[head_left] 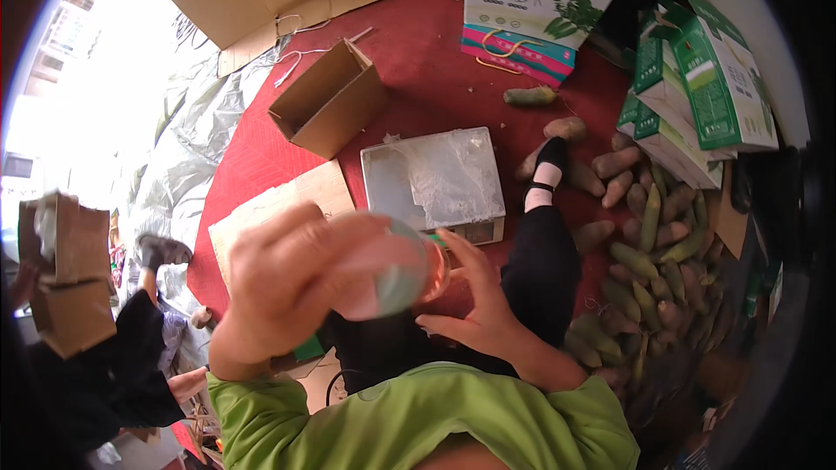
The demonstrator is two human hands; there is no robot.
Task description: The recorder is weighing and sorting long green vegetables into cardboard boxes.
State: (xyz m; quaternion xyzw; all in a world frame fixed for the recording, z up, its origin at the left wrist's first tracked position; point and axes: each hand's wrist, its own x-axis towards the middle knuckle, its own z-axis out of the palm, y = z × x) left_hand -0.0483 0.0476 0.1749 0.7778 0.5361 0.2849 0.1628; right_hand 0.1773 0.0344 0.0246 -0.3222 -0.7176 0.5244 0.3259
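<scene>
In front of my lap, a round, see-through thing (394,271) with a pale green edge and an orange-red tint at its right side is smeared by motion; its exact kind is unclear. My left hand (292,274) is closed on its left side, fingers bent and blurred. At its right edge, the thumb and forefinger of my right hand (479,300) curve round the orange part. Just beyond my hands stands a grey-topped box (396,178) with crumpled clear film on its top. A flat piece of cardboard (248,231) lies to its left.
An open cardboard box (335,100) sits on the red floor covering (418,61). Long green radishes (640,261) are heaped at the right, beside white-and-green cartons (714,87). A printed carton (535,9) stands at the far side. At the left, another person's foot (165,252) shows near stacked boxes.
</scene>
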